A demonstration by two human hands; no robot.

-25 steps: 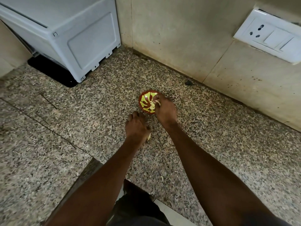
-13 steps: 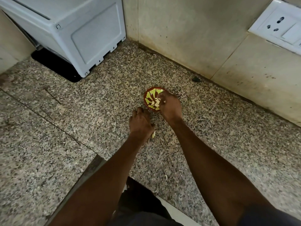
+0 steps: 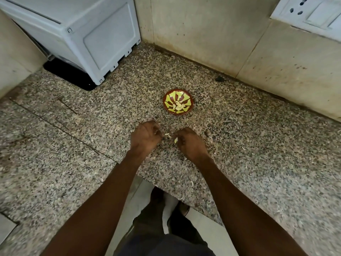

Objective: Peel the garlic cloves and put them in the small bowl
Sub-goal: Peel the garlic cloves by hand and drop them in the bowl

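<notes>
The small red bowl point(image 3: 167, 105) with a yellow-green pattern stands on the speckled granite counter point(image 3: 249, 137), with several pale peeled cloves point(image 3: 179, 106) in its middle. In front of it my two hands meet. My left hand point(image 3: 144, 137) and my right hand point(image 3: 188, 143) both have curled fingers and pinch a pale garlic clove point(image 3: 167, 135) between them. Another pale piece point(image 3: 175, 139) shows at my right fingers; whether it is clove or skin I cannot tell.
A white appliance point(image 3: 88, 32) stands at the back left on a black base. Beige wall tiles rise behind the bowl, with a white socket plate point(image 3: 311, 13) at the top right. Bits of garlic skin point(image 3: 191, 182) lie scattered on the counter near its front edge.
My right hand has left the bowl and come back toward me to meet the left hand. Both now hold a clove. The bowl is uncovered.
</notes>
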